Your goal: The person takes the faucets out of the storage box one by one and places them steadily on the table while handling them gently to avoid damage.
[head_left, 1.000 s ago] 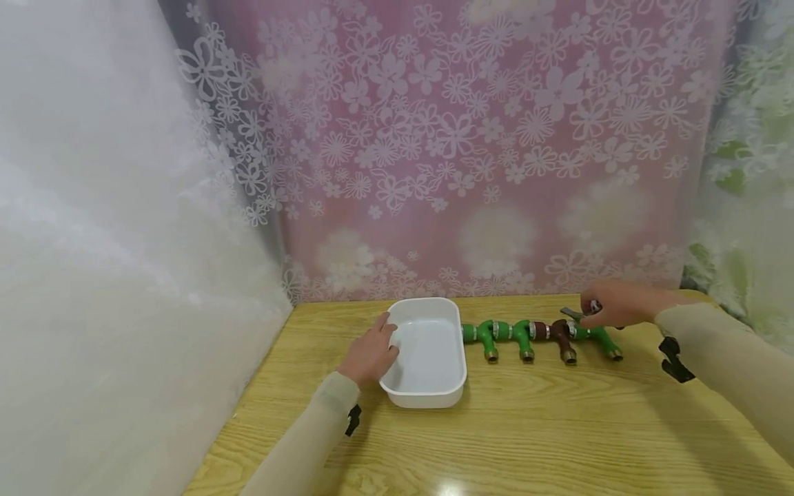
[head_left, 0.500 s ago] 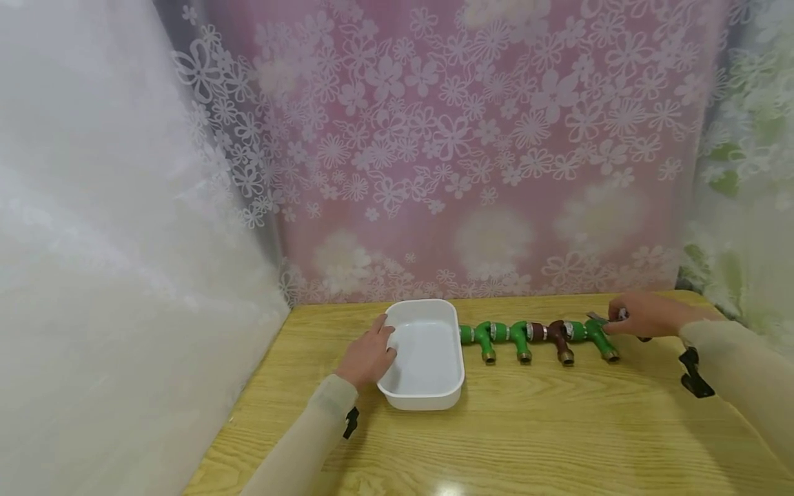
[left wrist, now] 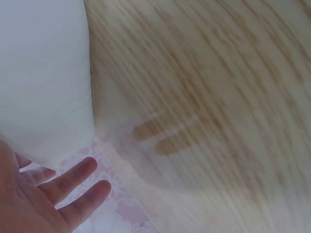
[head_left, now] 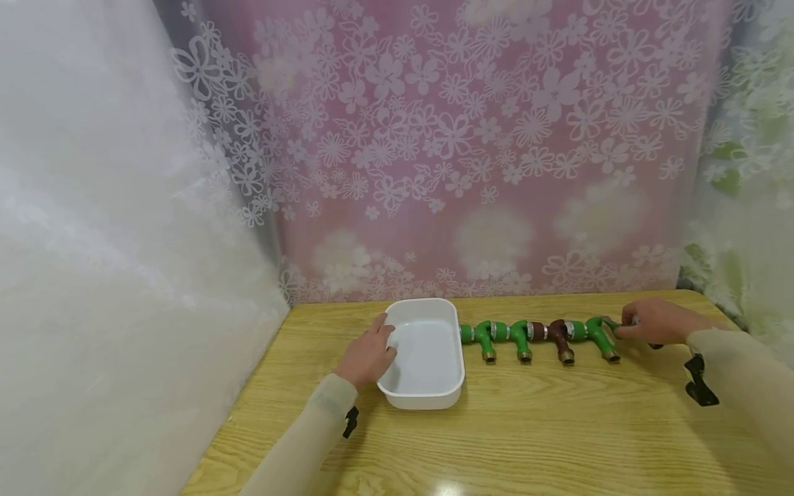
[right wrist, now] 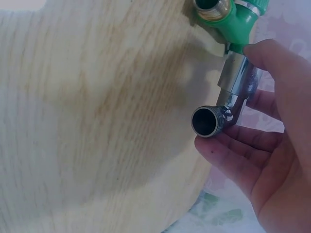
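Note:
My right hand (head_left: pixel 660 322) holds a chrome tap (right wrist: pixel 238 80) between thumb and fingers at the right end of a row of taps. Its threaded round mouth faces the camera in the right wrist view. The chrome tap's other end meets the rightmost green tap (head_left: pixel 598 336), or lies just beside it. Left of that one are a brown tap (head_left: pixel 561 339) and two more green taps, laid end to end with spouts toward me. My left hand (head_left: pixel 364 355) rests on the left rim of a white basin (head_left: pixel 424 401), fingers loosely extended; its thumb is hidden in the left wrist view.
The row of taps reaches the basin's right wall. All of this stands on a wood-grain table (head_left: pixel 509 441). A pink flowered curtain (head_left: pixel 397 172) hangs along the back edge, with pale sheets at both sides.
My right hand has moved to the right with the chrome tap, from above the rightmost green tap to its right side. The left hand keeps its place on the basin.

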### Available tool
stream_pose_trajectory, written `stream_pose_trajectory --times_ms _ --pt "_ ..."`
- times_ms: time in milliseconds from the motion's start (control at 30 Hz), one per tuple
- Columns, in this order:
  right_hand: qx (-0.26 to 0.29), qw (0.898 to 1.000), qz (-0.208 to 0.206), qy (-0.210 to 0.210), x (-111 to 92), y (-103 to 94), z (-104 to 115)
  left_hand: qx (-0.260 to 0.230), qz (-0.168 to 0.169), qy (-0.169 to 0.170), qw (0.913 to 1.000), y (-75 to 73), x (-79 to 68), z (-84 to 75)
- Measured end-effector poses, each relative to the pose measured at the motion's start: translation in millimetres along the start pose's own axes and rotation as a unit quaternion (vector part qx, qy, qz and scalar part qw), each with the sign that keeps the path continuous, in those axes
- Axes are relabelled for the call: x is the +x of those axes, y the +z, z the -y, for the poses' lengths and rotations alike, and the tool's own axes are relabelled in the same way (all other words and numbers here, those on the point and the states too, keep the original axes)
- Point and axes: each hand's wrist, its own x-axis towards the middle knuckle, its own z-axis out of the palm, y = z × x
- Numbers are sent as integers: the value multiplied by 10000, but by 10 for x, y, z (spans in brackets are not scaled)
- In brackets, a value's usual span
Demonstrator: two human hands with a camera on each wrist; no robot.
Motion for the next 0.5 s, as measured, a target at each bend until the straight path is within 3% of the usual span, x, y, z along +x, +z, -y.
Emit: stream_pose_trajectory --times_ms 500 --pt "-159 9998 -19 105 -46 85 26 28 -10 25 10000 -38 -28 -39"
